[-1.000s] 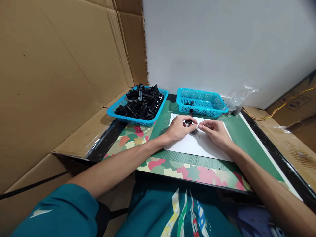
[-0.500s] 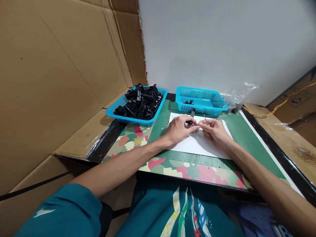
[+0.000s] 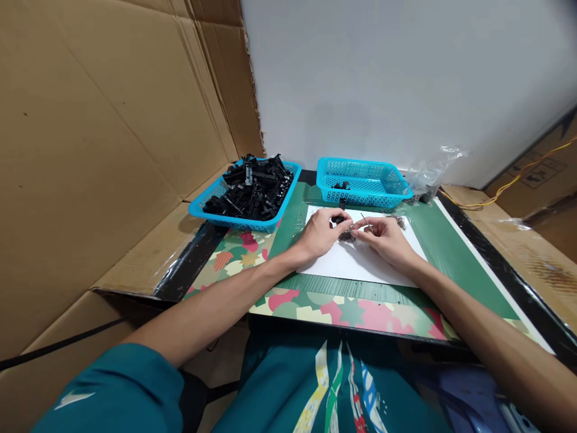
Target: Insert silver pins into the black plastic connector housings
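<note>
Two hands of ours work close together over a sheet of white paper [image 3: 360,267]. Our left hand [image 3: 319,233] curls thumb and fingers around a black part [image 3: 342,206], whose far end points away from us; our right hand [image 3: 388,239] pinches a thin rod [image 3: 365,221] that slants up past the fingers. Whatever sits at the meeting fingertips is too small to tell. Beneath them lies a dark pile of tiny pieces [image 3: 347,237], and a second pile [image 3: 397,221] rests just beyond the right hand.

The paper lies on a green surface [image 3: 455,243], with a patterned strip [image 3: 351,314] nearer our body than both wrists; our forearms cross its front edge. Beyond the left hand, off to its left, a blue basket [image 3: 265,225] heaps with black parts; straight ahead, a second basket [image 3: 367,199] limits our reach, a plastic bag [image 3: 428,180] at its right. A pale wall [image 3: 360,72] rises behind, and cardboard [image 3: 121,120] closes in on the left hand's side. Our roomiest side is right of the right hand, where green runs to a black border [image 3: 523,294].
</note>
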`<state>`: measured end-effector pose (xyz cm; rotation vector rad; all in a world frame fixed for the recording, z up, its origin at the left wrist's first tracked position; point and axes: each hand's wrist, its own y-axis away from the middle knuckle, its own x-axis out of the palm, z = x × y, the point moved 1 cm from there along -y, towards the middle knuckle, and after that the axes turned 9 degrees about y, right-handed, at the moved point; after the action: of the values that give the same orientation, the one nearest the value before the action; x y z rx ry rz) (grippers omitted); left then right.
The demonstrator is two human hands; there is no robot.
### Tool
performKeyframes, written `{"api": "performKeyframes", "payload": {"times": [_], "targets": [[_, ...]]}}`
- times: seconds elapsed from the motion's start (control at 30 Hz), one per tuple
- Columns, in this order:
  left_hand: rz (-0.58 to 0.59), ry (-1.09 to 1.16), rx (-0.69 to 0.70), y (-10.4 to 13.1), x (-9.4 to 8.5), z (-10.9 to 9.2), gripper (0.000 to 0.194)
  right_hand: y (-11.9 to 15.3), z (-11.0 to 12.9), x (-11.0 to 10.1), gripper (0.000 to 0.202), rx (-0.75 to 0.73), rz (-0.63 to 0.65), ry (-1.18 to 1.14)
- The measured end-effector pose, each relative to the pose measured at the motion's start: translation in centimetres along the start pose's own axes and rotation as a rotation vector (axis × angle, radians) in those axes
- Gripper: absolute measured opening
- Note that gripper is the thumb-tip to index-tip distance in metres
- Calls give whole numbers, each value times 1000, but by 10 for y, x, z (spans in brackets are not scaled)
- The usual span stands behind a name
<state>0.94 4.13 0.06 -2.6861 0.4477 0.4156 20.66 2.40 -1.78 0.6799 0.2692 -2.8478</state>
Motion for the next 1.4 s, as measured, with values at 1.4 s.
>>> {"api": "performKeyframes", "payload": {"times": [1.4], "targets": [[120, 194, -25, -3, -1, 3, 23, 4, 9, -6, 33, -110, -195, 98]]}}
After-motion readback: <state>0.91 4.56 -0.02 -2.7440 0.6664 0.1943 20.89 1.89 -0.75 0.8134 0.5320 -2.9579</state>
